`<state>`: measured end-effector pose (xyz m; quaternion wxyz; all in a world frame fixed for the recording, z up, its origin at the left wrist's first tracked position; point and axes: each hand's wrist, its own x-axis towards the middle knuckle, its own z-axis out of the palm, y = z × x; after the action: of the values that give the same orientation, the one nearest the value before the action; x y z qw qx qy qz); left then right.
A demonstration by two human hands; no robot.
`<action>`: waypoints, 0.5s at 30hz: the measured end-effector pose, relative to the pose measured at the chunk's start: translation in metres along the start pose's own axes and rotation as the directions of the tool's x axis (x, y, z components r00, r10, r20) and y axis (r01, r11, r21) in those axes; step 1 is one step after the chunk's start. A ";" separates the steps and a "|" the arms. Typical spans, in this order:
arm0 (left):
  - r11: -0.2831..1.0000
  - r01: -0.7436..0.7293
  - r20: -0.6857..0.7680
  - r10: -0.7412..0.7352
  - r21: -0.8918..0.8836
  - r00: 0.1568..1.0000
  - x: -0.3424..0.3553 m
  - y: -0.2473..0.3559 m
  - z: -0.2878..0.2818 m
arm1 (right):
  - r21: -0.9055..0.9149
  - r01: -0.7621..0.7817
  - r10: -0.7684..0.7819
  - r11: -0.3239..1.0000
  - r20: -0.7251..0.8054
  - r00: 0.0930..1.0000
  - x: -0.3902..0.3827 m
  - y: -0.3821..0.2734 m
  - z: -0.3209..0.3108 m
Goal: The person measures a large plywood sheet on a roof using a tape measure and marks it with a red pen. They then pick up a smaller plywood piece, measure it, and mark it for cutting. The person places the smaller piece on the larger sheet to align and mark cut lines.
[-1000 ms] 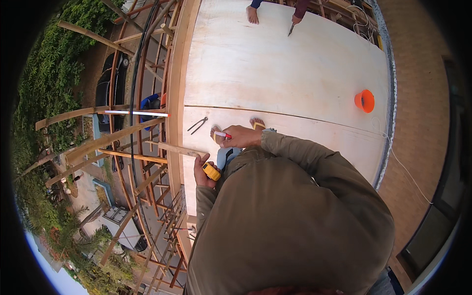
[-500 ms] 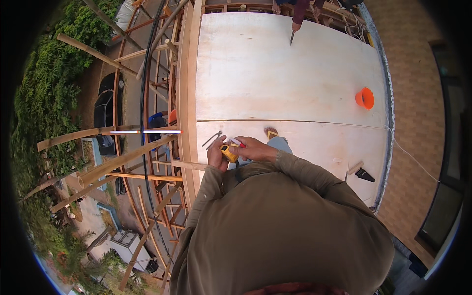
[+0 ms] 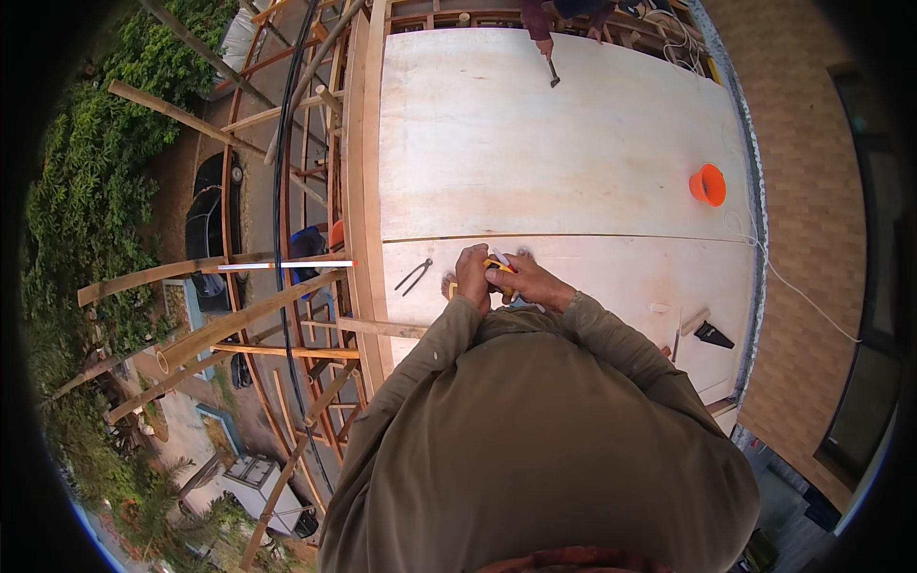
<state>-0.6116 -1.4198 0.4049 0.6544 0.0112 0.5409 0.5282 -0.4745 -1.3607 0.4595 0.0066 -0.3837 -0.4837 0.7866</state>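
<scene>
My hands meet in front of my body, above the pale plywood sheet (image 3: 573, 272). My left hand (image 3: 473, 275) is closed around a yellow tape measure (image 3: 496, 265), which is partly hidden by fingers. My right hand (image 3: 531, 285) presses against the tape measure from the other side, with a slim white marker (image 3: 501, 259) held in its fingers. On the plywood left of my hands lies a pair of pincers (image 3: 415, 277), handles spread. My feet show on both sides of my hands.
Another person's hand (image 3: 544, 48) holds a hammer (image 3: 553, 76) over the far plywood edge. An orange bucket (image 3: 708, 185) stands at the right, near a white cord (image 3: 802, 301). A black tapered tool (image 3: 714, 334) lies closer. Timber scaffolding (image 3: 248, 310) drops away beyond the left edge.
Both hands have moved right with the tape measure and marker, away from the pincers, and come closer together. The other person's hammer has shifted slightly left.
</scene>
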 end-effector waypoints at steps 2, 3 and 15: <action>0.998 -0.009 0.014 0.009 0.064 1.000 0.004 0.000 0.006 | -0.068 -0.013 0.008 0.998 -0.069 0.998 -0.003 0.003 -0.012; 0.993 -0.007 -0.033 0.011 0.119 0.999 0.005 -0.001 0.006 | -0.107 -0.030 0.019 0.994 -0.107 0.994 -0.005 0.006 -0.018; 0.946 0.259 -0.351 -0.179 0.197 0.919 0.018 -0.049 -0.149 | -0.098 -0.311 0.233 0.945 -0.465 0.854 -0.046 0.069 -0.129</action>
<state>-0.6883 -1.5122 0.3022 0.6043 -0.0593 0.6998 0.3763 -0.3384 -1.3169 0.4037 -0.0264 -0.6180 -0.4748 0.6261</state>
